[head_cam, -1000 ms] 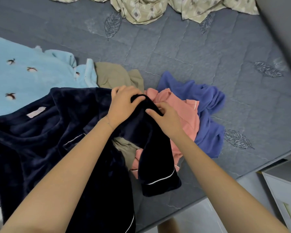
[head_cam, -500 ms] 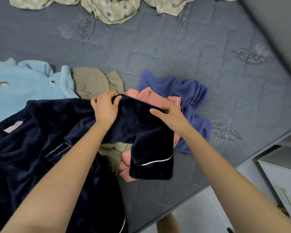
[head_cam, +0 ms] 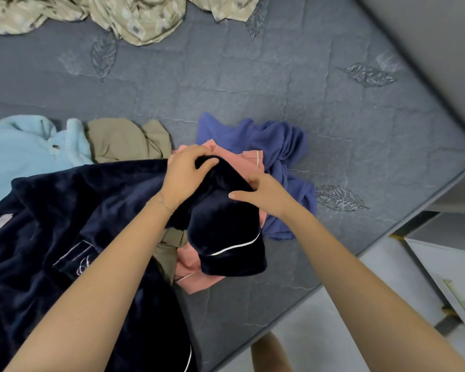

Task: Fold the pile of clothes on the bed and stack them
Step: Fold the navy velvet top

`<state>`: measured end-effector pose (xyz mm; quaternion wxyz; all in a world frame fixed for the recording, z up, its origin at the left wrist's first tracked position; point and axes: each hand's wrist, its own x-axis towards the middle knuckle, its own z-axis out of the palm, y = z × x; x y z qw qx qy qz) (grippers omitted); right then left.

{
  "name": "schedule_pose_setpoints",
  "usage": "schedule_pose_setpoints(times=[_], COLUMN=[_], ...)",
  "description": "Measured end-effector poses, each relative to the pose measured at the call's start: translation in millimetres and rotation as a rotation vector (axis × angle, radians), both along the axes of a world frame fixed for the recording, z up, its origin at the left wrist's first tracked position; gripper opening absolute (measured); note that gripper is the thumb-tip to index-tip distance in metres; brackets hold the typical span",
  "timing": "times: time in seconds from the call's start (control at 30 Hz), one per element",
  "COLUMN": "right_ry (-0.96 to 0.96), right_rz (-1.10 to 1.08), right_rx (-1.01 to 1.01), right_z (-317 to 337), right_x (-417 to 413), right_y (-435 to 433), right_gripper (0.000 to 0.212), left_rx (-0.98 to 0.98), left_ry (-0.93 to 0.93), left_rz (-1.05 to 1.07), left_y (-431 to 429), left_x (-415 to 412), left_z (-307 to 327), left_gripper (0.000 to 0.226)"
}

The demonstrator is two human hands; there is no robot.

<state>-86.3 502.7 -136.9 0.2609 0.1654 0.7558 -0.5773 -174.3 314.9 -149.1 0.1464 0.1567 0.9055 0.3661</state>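
Sleeve point(head_cam: 226, 232) of navy robe point(head_cam: 78, 210), spread wide half a second ago, now bunched between hands drawn close together. Left hand point(head_cam: 184, 174) gripping its upper fold; right hand point(head_cam: 262, 193) pinching it, thumb on top. Likely still straightening, no fold made yet. Beyond, pink top point(head_cam: 243, 165) and blue top point(head_cam: 279, 146) heaped unfolded on bed point(head_cam: 253, 84).

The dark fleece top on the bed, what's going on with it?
A person standing by the bed is working on the navy fleece top, which is spread over the near side. The left hand and right hand both grip its sleeve, held over the pile. Beneath lie a pink garment, a purple garment and a khaki garment, all unfolded. A light blue fleece lies to the left. No folded stack shows yet.
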Motion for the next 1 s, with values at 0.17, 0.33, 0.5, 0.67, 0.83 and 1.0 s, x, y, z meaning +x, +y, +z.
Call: schedule_pose_setpoints(times=[0.17,0.33,0.5,0.67,0.83,1.0], right_ry=[-0.064,-0.032,0.061,0.121,0.243,0.380], right_rz=[-0.039,-0.067,-0.070,-0.081,-0.027,0.045], right_rx=[0.025,0.106,0.183,0.445,0.585,0.706], right_z=[-3,2,2,-3,-10,-8], right_x=[18,20,18,3,3,11], right_y=[29,56,71,80,63,32], right_gripper=[0.009,0.040,0.034,0.019,0.040,0.050], left_rx=[-0.097,-0.160,-0.165,-0.161,-0.283,-0.400], left_ry=[0.022,0.038,0.066,0.185,0.239,0.249], left_rz=[0.108,0.187,0.225,0.201,0.116,0.050], left_y=[10,24,22,27,24,9], left_x=[2,9,5,4,19,53], left_z=[-11,-13,-18,-16,-22,-16], left_gripper=[0.016,0.020,0.020,0.018,0.034,0.051])
